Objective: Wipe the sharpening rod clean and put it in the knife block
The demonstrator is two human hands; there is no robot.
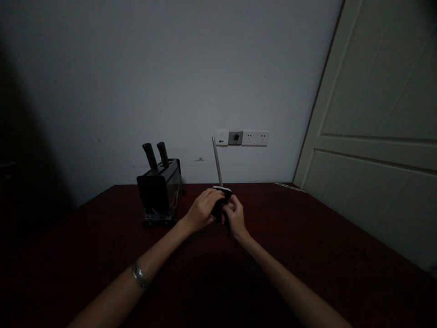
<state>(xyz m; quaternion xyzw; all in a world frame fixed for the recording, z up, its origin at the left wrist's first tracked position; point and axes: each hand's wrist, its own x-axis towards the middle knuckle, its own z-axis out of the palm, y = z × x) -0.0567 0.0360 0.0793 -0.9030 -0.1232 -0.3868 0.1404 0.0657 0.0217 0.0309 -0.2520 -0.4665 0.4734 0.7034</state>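
Holding a sharpening rod (217, 160) upright over the middle of the dark red bench (324, 255), both hands meet around its black handle (221, 205). Left hand (202, 210) wraps over the handle from the left side, fingers curled and closed on it; right hand (235, 217) presses in from the right and near side, fingers also closed against the handle. The rod's thin metal shaft rises from between the hands and leans slightly to the left, its tip ending just beside the wall sockets (241, 138). A bracelet (139, 274) sits on the left wrist. To the left of the hands, apart from them, stands a dark knife block (160, 191) with two black knife handles (156, 155) sticking up from its top, tilted left. Far side is a plain pale wall; a pale door (375, 136) closes the right side. Light is low, so the handle's lower end and whether it touches the bench cannot be told. Judgement: the step in hand looks like settling a two-handed grip on the rod's handle, with the knives untouched in the block. Any further handling calls for one hand to keep the rod steady and the shaft clear of the wall.
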